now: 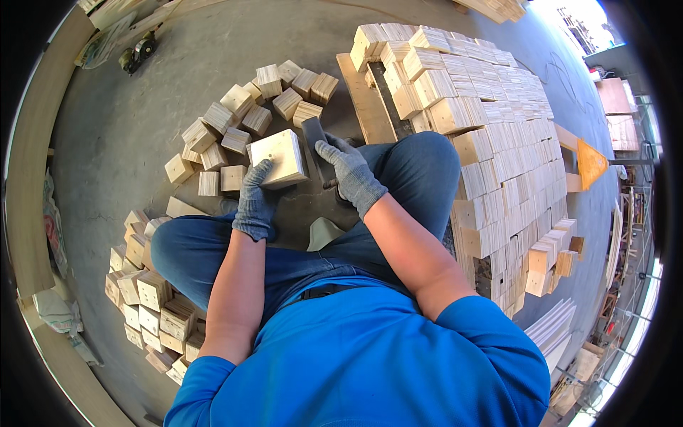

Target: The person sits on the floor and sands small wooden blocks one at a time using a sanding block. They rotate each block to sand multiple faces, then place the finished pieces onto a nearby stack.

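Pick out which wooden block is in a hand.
The block in the person's gloved left hand, its broad pale face turned up. The other blocks sit in loose groups or in the big stack at right, untouched by either hand.

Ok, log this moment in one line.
left hand: holds plywood block | right hand: holds dark bar-shaped tool | stacked blocks: at right

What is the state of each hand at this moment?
Left hand: holding a laminated wooden block.
Right hand: closed on a dark bar-shaped tool.
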`<action>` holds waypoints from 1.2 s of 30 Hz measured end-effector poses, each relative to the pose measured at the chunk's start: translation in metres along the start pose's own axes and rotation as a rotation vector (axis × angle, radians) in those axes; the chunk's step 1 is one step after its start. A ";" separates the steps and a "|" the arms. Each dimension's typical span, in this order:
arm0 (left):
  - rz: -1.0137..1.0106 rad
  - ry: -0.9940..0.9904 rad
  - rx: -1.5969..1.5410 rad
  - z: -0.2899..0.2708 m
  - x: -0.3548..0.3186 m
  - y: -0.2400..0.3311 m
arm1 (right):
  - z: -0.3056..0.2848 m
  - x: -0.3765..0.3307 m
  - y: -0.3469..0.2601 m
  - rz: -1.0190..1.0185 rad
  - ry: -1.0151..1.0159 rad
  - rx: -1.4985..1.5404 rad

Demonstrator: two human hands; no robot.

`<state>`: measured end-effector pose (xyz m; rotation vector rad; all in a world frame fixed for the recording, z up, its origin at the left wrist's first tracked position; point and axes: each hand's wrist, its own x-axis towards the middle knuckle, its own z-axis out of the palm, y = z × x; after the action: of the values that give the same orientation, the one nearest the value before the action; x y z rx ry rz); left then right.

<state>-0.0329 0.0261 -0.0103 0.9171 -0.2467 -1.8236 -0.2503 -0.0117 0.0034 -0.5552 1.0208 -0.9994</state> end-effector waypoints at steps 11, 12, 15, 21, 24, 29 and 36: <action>0.320 -0.087 0.373 0.005 0.006 0.009 | 0.005 -0.006 0.011 0.143 0.120 0.186; 0.296 -0.101 0.366 0.003 0.007 0.010 | 0.004 -0.005 0.014 0.134 0.129 0.181; 0.234 -0.107 0.375 -0.003 0.010 0.010 | 0.001 0.000 0.017 0.095 0.114 0.191; 0.260 -0.078 0.489 -0.005 0.007 0.003 | -0.001 -0.002 0.010 0.054 0.055 0.083; 0.329 -0.029 0.605 -0.002 0.007 0.002 | -0.004 -0.003 -0.001 -0.006 0.000 -0.046; 0.476 0.048 0.997 -0.001 0.003 0.013 | -0.013 -0.009 -0.034 -0.008 -0.068 -0.395; 0.634 0.091 1.505 -0.001 0.001 0.003 | -0.015 0.000 -0.026 -0.086 -0.099 -0.487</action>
<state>-0.0305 0.0239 -0.0104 1.6056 -1.7572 -0.7613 -0.2749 -0.0228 0.0173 -1.0460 1.1639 -0.7869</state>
